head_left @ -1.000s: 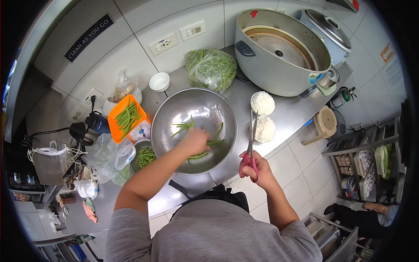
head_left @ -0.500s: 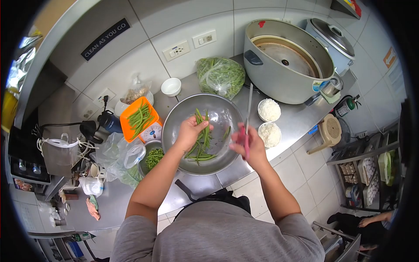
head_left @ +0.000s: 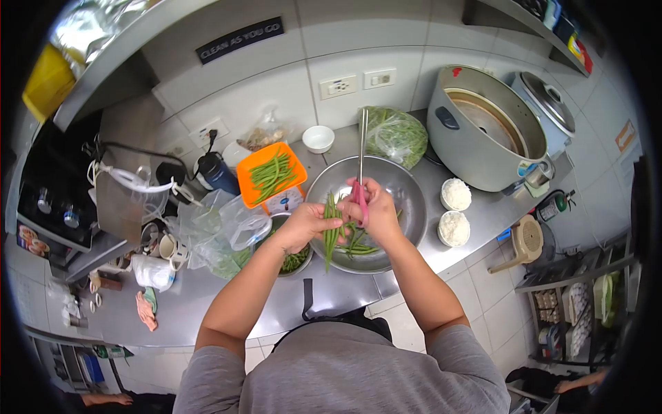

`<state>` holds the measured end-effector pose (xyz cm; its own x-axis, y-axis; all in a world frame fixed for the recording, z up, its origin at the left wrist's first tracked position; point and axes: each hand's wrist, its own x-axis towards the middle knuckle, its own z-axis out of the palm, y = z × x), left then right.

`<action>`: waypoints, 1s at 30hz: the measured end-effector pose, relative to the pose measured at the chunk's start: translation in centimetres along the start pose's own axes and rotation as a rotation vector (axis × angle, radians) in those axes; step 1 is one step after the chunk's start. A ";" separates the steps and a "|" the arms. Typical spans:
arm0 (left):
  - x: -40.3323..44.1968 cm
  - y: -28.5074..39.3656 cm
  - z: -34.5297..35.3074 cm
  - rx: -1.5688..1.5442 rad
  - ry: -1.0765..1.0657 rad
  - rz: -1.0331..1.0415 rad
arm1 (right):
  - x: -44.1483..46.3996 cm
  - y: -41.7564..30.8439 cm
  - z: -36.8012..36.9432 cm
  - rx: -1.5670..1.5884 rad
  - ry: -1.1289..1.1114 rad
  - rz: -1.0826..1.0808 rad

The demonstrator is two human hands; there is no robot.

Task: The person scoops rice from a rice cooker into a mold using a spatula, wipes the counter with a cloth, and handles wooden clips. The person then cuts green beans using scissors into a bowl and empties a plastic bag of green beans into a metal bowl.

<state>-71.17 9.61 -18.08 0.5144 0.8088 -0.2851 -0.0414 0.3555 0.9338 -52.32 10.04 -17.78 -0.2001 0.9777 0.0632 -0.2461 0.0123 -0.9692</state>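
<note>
I have the left hand clamped on green beans, the right hand on scissors pointing to twelve o'clock.

From here, the wide round silver metal bowl gleams smooth inside, as does the long grey steel tabletop. The long scissors pair shiny metal blades with pink plastic handles. The square orange tray looks like plastic; the grey short-sleeved shirt is matt cloth.
</note>
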 end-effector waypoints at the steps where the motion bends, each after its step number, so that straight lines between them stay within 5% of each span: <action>1: -1.4 0.0 -1.0 -0.003 -0.007 -0.063 | -1.2 -0.3 0.7 -0.170 -0.025 0.061; 6: -8.0 -1.4 -7.8 -0.072 0.053 -0.246 | -10.4 3.7 2.0 -0.586 -0.561 0.202; 9: -9.6 -2.4 -10.3 -0.009 0.004 -0.395 | -11.9 7.1 3.5 -0.533 -0.736 0.617; 13: -8.5 -5.5 -11.8 0.082 -0.163 -0.551 | -9.7 12.3 4.5 -0.543 -0.755 0.407; 20: -6.6 -8.0 -13.6 0.126 -0.252 -0.734 | -8.1 13.3 4.6 -0.426 -0.628 0.653; 27: -7.4 -7.4 -13.7 0.113 -0.174 -0.670 | -9.2 14.0 3.8 -0.383 -0.562 0.649; 29: -7.9 -7.4 -13.5 -0.141 0.262 -0.149 | -10.0 13.8 4.3 -0.310 -0.631 0.615; 30: -7.9 -7.6 -13.1 -0.133 0.257 -0.153 | -10.6 14.0 4.6 -0.302 -0.624 0.611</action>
<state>-86.09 6.66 -25.73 0.2911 0.8269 -0.4812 -0.1001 0.5265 0.8443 -58.02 -1.13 -30.89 -0.7098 0.5437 -0.4479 0.3111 -0.3286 -0.8918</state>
